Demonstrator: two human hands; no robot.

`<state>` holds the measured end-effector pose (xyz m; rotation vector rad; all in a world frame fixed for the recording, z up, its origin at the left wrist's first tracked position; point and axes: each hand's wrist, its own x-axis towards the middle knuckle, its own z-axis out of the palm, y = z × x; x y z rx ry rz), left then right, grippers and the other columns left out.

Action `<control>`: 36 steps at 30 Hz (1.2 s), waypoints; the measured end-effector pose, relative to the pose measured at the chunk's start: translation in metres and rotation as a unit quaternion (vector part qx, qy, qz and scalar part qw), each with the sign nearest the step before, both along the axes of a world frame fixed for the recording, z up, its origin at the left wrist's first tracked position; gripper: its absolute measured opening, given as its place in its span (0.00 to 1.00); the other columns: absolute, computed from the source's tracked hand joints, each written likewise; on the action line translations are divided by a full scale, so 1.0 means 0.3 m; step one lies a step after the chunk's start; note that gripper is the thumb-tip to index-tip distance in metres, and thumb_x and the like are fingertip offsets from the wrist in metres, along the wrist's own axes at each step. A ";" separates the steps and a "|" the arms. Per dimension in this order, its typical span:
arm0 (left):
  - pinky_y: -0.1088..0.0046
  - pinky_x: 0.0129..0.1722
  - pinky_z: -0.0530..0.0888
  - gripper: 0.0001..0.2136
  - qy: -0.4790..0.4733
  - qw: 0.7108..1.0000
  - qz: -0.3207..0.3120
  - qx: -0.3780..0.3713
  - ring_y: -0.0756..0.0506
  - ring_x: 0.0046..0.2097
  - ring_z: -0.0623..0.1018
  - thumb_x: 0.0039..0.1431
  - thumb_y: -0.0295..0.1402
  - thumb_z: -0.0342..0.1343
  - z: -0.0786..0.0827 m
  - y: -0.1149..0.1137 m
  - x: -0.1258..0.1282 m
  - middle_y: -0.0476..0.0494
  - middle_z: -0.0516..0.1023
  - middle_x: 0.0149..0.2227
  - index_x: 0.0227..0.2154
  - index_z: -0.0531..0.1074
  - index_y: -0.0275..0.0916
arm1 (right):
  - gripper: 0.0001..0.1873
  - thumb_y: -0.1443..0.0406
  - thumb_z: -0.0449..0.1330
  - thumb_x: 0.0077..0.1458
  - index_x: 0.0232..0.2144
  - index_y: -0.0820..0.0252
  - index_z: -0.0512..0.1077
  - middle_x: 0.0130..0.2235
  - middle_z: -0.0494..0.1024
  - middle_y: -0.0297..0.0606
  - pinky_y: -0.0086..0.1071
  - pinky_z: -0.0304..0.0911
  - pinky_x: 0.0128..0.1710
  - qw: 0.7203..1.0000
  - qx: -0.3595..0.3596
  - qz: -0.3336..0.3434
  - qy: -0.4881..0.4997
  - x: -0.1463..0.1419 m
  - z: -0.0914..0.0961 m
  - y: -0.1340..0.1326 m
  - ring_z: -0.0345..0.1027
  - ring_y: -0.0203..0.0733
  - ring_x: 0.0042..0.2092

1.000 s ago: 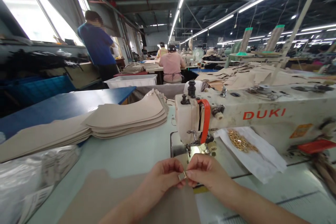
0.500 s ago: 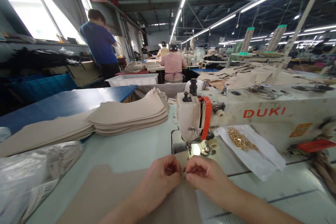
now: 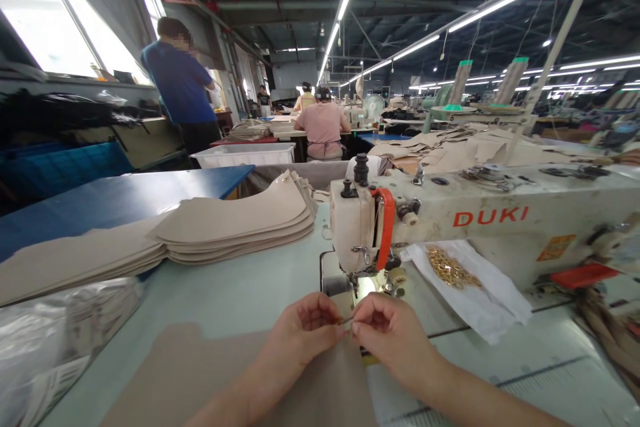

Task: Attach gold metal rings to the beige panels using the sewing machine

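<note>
Just in front of the sewing machine's needle area, my left hand (image 3: 311, 328) and my right hand (image 3: 389, 330) are pinched close together. Between their fingertips runs a thin narrow strip (image 3: 349, 319), with a small gold-coloured glint by the left fingers; its exact form is too small to make out. Under my left hand and forearm lies a flat beige fabric panel (image 3: 200, 367). The white sewing machine (image 3: 430, 207) stands right beyond my hands, its lamp lit at the needle. Small gold metal pieces (image 3: 447, 268) sit heaped on white paper (image 3: 493, 307) to the right.
Stacked beige panels (image 3: 240, 227) lie left of the machine, beside a blue table (image 3: 135, 193). A clear plastic bag (image 3: 60, 333) is at the left front. A person in blue (image 3: 180, 87) stands at the back left; a person in pink (image 3: 324, 123) sits ahead.
The view has shifted slightly, so the machine appears a little further left. The thin strip between my fingertips now shows more clearly; both hands stay pinched together.
</note>
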<state>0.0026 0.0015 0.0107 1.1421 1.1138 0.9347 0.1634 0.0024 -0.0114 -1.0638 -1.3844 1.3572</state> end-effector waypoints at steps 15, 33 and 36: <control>0.74 0.31 0.69 0.01 0.208 0.960 0.032 0.184 0.48 0.28 0.72 0.47 0.29 0.53 0.009 -0.049 0.005 0.51 0.71 0.24 0.23 0.67 0.41 | 0.04 0.67 0.59 0.45 0.26 0.61 0.69 0.24 0.71 0.30 0.26 0.62 0.29 0.997 -0.021 0.077 0.015 0.027 0.010 -0.003 0.66 0.32 0.27; 0.75 0.30 0.62 0.08 0.257 0.956 -0.063 0.124 0.47 0.30 0.67 0.54 0.36 0.49 0.018 -0.046 -0.005 0.52 0.66 0.24 0.24 0.67 0.39 | 0.03 0.69 0.57 0.49 0.29 0.62 0.71 0.26 0.73 0.31 0.25 0.60 0.30 0.994 0.069 0.077 -0.048 0.045 0.015 -0.003 0.65 0.32 0.29; 0.75 0.30 0.62 0.09 0.272 0.952 -0.063 0.124 0.47 0.30 0.66 0.55 0.36 0.48 0.025 -0.050 0.000 0.52 0.65 0.24 0.24 0.67 0.40 | 0.03 0.69 0.57 0.50 0.28 0.62 0.71 0.25 0.72 0.31 0.24 0.59 0.29 0.993 0.071 0.076 -0.054 0.048 0.010 -0.004 0.64 0.32 0.28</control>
